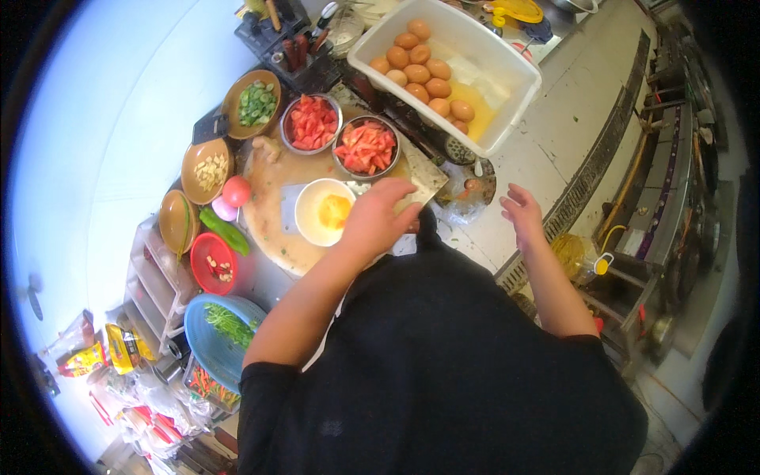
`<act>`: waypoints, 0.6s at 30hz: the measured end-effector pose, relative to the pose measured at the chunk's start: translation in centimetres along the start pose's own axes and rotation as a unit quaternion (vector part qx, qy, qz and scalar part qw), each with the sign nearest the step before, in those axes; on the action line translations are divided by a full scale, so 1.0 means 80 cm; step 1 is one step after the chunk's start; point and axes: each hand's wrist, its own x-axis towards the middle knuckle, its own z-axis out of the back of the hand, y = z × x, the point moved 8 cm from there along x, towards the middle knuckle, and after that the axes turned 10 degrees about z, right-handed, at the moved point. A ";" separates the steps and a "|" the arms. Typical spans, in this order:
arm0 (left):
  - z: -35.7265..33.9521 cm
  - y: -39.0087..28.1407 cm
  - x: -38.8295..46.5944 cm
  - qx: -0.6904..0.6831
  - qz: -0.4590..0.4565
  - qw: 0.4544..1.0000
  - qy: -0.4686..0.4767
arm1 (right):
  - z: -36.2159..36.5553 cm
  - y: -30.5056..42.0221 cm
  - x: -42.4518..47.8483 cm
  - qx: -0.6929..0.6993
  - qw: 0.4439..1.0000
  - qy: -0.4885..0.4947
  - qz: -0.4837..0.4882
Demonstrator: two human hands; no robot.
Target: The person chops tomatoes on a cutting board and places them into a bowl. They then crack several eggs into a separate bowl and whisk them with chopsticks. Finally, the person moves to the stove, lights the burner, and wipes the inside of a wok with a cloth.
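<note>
My left hand (383, 214) is over the near right edge of the round cutting board (270, 228), close to a white bowl (309, 215) with broken egg in it. Its thumb and fingers are apart; whether something is under the palm is hidden. My right hand (523, 215) hangs in the air to the right, fingers loosely bent and spread, nothing visible in it. Beyond the white bowl, two metal bowls hold cut tomato (365, 147). A white plastic tub (516, 68) with brown eggs (417, 74) and some spilled egg stands behind them. A cleaver blade (289, 205) seems to lie beneath the white bowl.
Left of the board are brown bowls of chopped scallion (257, 104) and garlic (211, 172), a whole tomato (236, 191), a green pepper (224, 231), a red bowl (205, 264) and a blue basket (199, 332). A knife holder (285, 44) stands behind. Right of me, an oil jug (573, 255) is by metal shelving.
</note>
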 end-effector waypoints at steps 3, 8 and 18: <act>0.015 0.019 0.003 0.011 0.067 0.997 -0.021 | 0.022 0.055 0.013 -0.057 0.988 -0.049 0.134; 0.026 0.037 -0.005 0.002 0.123 0.991 -0.058 | -0.026 0.243 0.023 -0.212 0.878 -0.008 0.428; 0.045 0.051 -0.035 0.005 0.164 0.976 -0.144 | -0.185 0.245 0.161 -0.556 0.756 0.268 0.215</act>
